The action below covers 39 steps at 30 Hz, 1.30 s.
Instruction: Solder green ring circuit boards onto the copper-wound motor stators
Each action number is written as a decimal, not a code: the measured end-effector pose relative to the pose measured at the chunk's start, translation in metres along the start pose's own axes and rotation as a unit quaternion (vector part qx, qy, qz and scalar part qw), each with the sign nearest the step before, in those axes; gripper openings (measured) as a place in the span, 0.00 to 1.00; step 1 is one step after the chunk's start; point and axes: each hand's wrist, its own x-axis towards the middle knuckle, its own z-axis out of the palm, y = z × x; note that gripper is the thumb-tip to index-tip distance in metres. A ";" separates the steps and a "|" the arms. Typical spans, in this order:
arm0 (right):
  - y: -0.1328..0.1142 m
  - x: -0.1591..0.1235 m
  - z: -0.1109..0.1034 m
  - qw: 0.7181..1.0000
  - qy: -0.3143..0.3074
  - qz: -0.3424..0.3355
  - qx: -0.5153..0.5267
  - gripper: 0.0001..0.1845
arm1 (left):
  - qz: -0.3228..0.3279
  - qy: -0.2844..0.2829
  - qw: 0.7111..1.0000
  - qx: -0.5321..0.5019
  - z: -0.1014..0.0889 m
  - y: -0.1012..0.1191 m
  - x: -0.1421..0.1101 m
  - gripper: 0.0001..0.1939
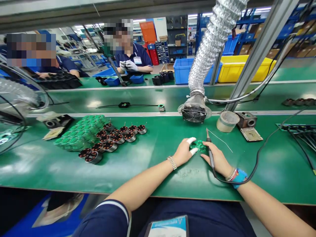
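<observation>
A small green circuit board [198, 145] lies on the green bench in front of me. My left hand [184, 151] grips its left edge, with white finger covers on the thumb and a finger. In my right hand [218, 158] is a soldering iron [211, 154], its tip pointing up and away from me. The fingers of that hand also reach the board's right side. A thin bent length of solder wire [221, 141] lies just beyond the right hand. Whatever is under the board is hidden.
Stacked green boards [81, 131] and several round motor stators [118, 139] stand to the left. A fume duct with a fan [194, 115] hangs ahead. Right of it are a round tub [227, 121] and an iron stand [248, 120]. The iron's cable [258, 161] loops rightward. Two co-workers sit opposite.
</observation>
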 end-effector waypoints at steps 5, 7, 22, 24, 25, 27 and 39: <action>0.003 0.006 0.008 0.999 0.019 -0.004 -0.028 0.19 | -0.038 0.041 0.998 0.034 -0.015 -0.025 0.005 0.24; 0.004 0.005 0.008 0.999 0.027 -0.009 -0.034 0.17 | -0.030 0.040 0.998 0.049 -0.021 -0.030 -0.001 0.26; -0.034 -0.050 -0.005 0.994 -0.034 -0.106 0.021 0.20 | -0.225 0.155 0.921 0.277 -0.156 -0.123 -0.033 0.15; -0.040 -0.050 -0.003 0.992 -0.058 -0.106 0.028 0.19 | -0.222 0.135 0.925 0.276 -0.155 -0.124 -0.025 0.11; -0.041 -0.050 -0.003 0.992 -0.065 -0.103 0.033 0.19 | -0.216 0.122 0.930 0.272 -0.151 -0.121 -0.022 0.10; -0.043 -0.051 -0.003 0.992 -0.069 -0.095 0.044 0.19 | -0.193 0.090 0.943 0.254 -0.137 -0.109 -0.022 0.09; -0.063 -0.051 -0.006 0.989 -0.098 -0.036 0.100 0.22 | -0.023 -0.069 0.992 -0.099 -0.049 0.018 -0.126 0.17</action>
